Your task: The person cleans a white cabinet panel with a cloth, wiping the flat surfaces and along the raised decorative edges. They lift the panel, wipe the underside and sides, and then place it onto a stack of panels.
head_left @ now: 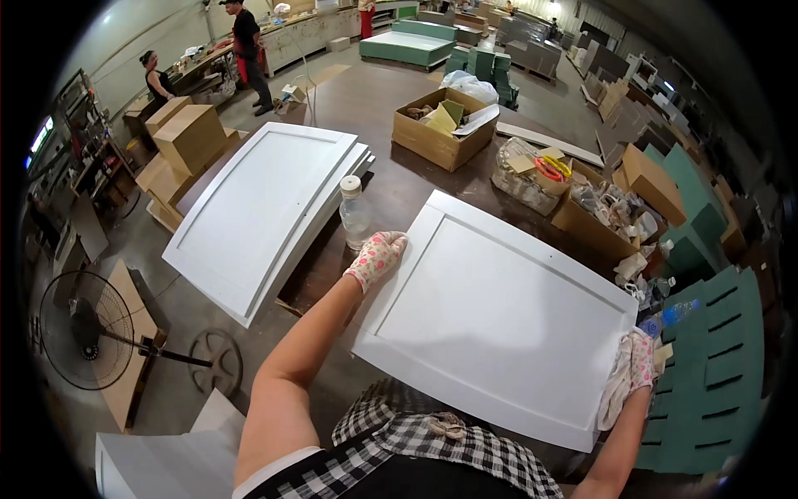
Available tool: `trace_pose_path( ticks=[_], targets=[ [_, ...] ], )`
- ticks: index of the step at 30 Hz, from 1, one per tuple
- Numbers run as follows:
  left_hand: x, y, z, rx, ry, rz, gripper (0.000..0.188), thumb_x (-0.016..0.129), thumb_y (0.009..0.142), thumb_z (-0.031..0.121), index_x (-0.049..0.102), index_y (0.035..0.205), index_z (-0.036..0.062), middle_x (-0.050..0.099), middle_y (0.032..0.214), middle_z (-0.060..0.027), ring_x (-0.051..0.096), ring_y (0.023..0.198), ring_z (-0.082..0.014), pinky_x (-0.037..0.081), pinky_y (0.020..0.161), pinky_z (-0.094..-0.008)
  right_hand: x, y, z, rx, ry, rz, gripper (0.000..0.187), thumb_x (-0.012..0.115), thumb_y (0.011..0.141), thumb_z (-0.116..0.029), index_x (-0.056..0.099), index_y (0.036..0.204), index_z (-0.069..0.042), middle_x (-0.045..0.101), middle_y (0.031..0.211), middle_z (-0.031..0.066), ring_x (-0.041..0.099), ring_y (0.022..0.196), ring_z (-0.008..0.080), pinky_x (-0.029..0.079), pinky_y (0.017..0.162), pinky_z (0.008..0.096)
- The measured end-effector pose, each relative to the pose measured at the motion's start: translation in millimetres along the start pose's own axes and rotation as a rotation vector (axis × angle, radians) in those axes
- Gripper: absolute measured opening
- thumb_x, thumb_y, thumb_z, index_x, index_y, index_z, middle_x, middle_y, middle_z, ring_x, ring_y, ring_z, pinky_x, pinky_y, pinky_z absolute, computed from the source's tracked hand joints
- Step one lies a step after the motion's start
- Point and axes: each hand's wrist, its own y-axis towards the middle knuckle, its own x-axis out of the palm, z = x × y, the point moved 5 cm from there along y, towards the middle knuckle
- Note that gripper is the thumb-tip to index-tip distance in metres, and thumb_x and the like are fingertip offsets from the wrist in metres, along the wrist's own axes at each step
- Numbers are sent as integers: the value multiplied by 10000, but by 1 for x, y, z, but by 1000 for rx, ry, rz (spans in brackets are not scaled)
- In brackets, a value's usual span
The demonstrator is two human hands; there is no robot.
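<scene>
A white cabinet door [499,308] with a raised frame border lies tilted in front of me, its near edge by my apron. My left hand [379,256], in a floral-print glove, is closed on the door's left edge. At the right edge, my right hand [640,362], in a similar glove, is closed round a crumpled pale cloth [613,389] that lies against the door's edge. Some of its fingers are hidden. Just beyond my left hand stands a clear bottle [354,214] with a white cap.
More white doors [266,204] are stacked at the left on the brown table [341,104]. Open cardboard boxes [440,141] and scissors [552,169] stand beyond. Green slotted panels [706,374] are at the right, a standing fan [87,333] at the left. Two people are at the far left.
</scene>
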Motion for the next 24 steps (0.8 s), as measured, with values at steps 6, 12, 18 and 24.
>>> trace_pose_path(
  ticks=[6,12,18,24],
  targets=[
    [-15,1,23,98,668,141,466,533,923,408,634,1168,24,624,1195,-176,610,1079,-331,463,955,-406,20,7,-54,96,632,-58,276,586,874,-114,614,1125,-2,623,1061,91,616,909,183,525,772,295],
    [39,-6,28,59,801,118,802,553,887,526,306,1441,1,445,1398,-216,476,1258,-337,385,1051,-404,-13,8,-80,-156,683,-56,234,568,901,-154,621,1057,13,616,1032,77,597,914,172,484,809,285],
    [41,-10,17,-5,617,242,674,554,902,363,333,1441,24,482,1372,-203,507,1236,-326,412,1031,-387,8,12,-115,-338,759,38,438,525,957,-184,450,1356,-20,536,1300,118,568,1083,166,493,880,259],
    [54,-16,26,-76,660,236,635,563,898,360,381,1405,24,547,1286,-187,572,1145,-340,465,969,-407,124,-49,-201,-408,119,-279,551,532,920,-284,398,1418,-90,447,1404,112,429,1270,268,351,1063,371]
  ],
)
